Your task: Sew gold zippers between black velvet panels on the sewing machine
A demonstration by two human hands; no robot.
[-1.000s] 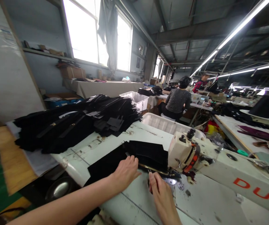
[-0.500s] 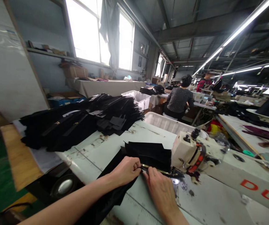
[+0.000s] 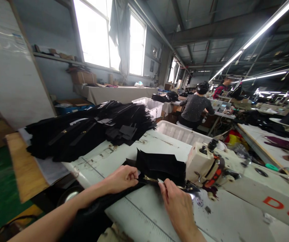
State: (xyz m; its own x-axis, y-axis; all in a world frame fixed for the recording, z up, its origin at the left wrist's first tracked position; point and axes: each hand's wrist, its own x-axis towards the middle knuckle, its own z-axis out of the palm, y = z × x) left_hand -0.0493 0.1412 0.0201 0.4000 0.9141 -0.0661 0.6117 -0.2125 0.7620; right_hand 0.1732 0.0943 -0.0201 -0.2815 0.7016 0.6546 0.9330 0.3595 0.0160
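Observation:
A black fabric piece (image 3: 159,164) with a gold-toothed zipper (image 3: 149,179) along its near edge lies on the pale sewing table (image 3: 144,205). Its right end is at the head of a sewing machine (image 3: 201,164). My left hand (image 3: 123,178) is closed in a pinch on the black fabric, just left of the zipper's end. Beside the machine, my right hand (image 3: 177,203) has its fingers pressed together on the zipper's near edge. A small pale tip shows at those fingers; I cannot tell what it is. More black fabric hangs over the table's front edge under my left forearm.
A large pile of black fabric pieces (image 3: 94,129) covers the table's far left. Behind the machine stands a white plastic bin (image 3: 182,132), with another white bin (image 3: 149,106) farther back. A person (image 3: 196,107) sits at another machine, and a second person (image 3: 222,88) is beyond.
My left hand has moved left, away from my right hand, and more of the zipper shows between them. The fabric's left part has shifted. My right hand has stayed nearly in place.

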